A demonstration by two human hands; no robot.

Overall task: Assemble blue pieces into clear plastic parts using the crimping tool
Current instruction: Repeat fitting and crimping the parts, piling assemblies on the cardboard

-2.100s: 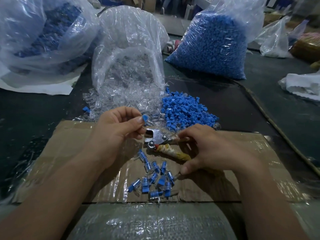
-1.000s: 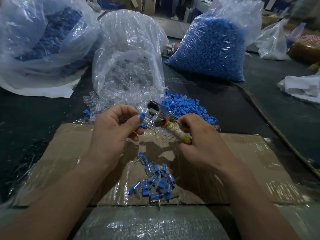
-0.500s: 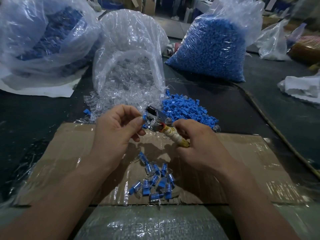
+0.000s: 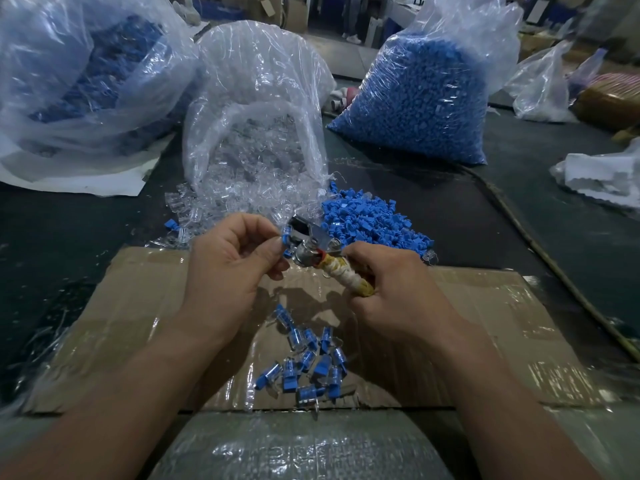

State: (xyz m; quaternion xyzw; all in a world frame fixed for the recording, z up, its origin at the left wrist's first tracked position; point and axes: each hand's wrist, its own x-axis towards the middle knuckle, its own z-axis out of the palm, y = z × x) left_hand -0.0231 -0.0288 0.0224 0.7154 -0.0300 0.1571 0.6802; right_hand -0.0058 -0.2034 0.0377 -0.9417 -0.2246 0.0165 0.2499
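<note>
The left hand (image 4: 232,268) pinches a small blue plastic piece (image 4: 285,235) between thumb and curled fingers (image 4: 249,221), at the metal head of the crimping tool (image 4: 322,251). The right hand (image 4: 394,296) has its fingers wrapped round the tool's pale taped handle. Below them, a cluster of blue-and-clear assemblies (image 4: 308,365) lies on the taped brown cardboard sheet (image 4: 138,306) on the dark table (image 4: 69,230). Just beyond sit a loose pile of blue pieces (image 4: 370,220) and clear plastic parts (image 4: 214,209) spilling from a crinkled transparent bag (image 4: 256,81).

Blue pieces (image 4: 369,220); clear plastic parts (image 4: 249,168); silver crimping tool (image 4: 311,242), yellowed wrap; brown cardboard (image 4: 485,323); dark surface (image 4: 450,209).
</note>
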